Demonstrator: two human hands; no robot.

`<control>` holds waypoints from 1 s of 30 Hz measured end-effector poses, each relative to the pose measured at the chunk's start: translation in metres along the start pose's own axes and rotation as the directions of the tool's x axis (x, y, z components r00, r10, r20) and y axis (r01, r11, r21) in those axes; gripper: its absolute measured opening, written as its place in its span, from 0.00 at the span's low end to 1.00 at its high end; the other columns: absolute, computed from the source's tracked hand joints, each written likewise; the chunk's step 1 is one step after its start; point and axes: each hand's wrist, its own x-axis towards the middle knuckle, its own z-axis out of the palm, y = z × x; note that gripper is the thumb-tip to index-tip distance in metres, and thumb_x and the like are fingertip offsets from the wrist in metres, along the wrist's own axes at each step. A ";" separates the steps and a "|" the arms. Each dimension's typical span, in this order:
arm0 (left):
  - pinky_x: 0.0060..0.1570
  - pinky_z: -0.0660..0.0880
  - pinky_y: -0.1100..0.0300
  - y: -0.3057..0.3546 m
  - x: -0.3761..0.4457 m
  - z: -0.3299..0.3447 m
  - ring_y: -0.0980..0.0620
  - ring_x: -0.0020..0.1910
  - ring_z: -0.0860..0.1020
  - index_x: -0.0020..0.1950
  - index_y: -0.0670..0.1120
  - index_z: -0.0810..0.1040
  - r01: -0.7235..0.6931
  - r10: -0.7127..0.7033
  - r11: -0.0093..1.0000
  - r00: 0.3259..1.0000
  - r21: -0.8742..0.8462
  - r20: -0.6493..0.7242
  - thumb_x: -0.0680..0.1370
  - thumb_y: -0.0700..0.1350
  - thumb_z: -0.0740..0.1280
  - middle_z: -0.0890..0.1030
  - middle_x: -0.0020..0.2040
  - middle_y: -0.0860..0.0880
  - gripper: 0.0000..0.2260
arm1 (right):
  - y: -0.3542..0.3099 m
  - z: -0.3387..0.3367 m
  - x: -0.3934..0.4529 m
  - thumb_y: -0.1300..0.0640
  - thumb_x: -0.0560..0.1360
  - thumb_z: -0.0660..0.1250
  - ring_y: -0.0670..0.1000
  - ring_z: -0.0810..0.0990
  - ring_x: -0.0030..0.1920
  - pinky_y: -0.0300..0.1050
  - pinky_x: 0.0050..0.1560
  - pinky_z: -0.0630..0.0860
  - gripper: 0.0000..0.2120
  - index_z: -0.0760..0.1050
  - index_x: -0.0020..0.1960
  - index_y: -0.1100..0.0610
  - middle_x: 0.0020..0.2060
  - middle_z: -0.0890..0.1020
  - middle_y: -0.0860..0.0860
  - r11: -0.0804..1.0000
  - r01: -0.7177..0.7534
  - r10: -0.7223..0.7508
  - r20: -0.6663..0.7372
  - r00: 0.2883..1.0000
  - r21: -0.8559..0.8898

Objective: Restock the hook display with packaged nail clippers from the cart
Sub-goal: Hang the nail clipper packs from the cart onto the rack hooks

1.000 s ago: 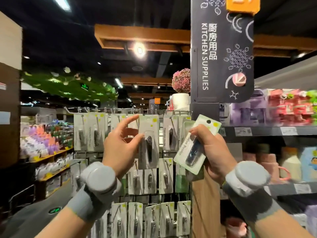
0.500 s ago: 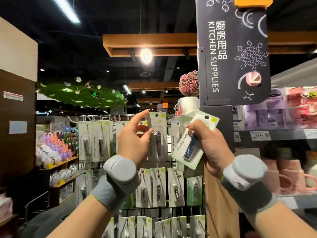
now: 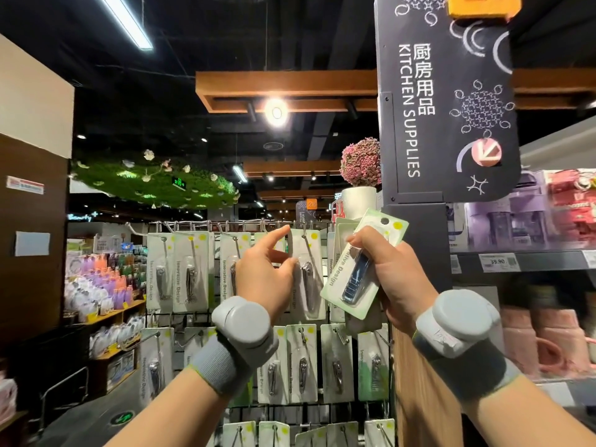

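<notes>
Nail clipper pack (image 3: 356, 279), the tilted one with a dark blue clipper under its blister, sits in my right hand (image 3: 392, 279) at the middle right of the frame. The fingers of this hand are curled around its right edge and the thumb presses on the front, so the hand grips it firmly. The top of the card, with the hang hole, points to the upper right, just below the dark kitchen supplies sign (image 3: 448, 101). I think more cards are stacked behind this pack in the same hand, but I cannot count them.

My left hand (image 3: 263, 279) is at the centre of the frame, in front of the top row of the hook display (image 3: 225, 225). Its index finger is stretched up toward the rail, and the thumb and other fingers pinch the left edge of a hanging pack (image 3: 308, 274) which already sits on a hook. This hanging pack is just to the left of the pack in my right hand, and the two cards nearly touch.

Compared with one second ago, the display appears higher and larger in the frame, and one more row of packs shows at the bottom. Both hands keep the same grips, and the tilted pack has come a little nearer to the hanging one.
</notes>
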 end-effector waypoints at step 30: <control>0.38 0.80 0.59 0.036 -0.013 -0.028 0.52 0.37 0.82 0.44 0.41 0.81 -0.005 0.025 0.998 0.942 -0.059 0.336 0.79 0.44 0.64 0.84 0.39 0.46 0.10 | 0.011 -0.002 -0.004 0.59 0.70 0.67 0.48 0.73 0.28 0.37 0.31 0.73 0.04 0.74 0.37 0.56 0.26 0.73 0.49 0.990 -0.026 0.007 0.137 0.991 0.140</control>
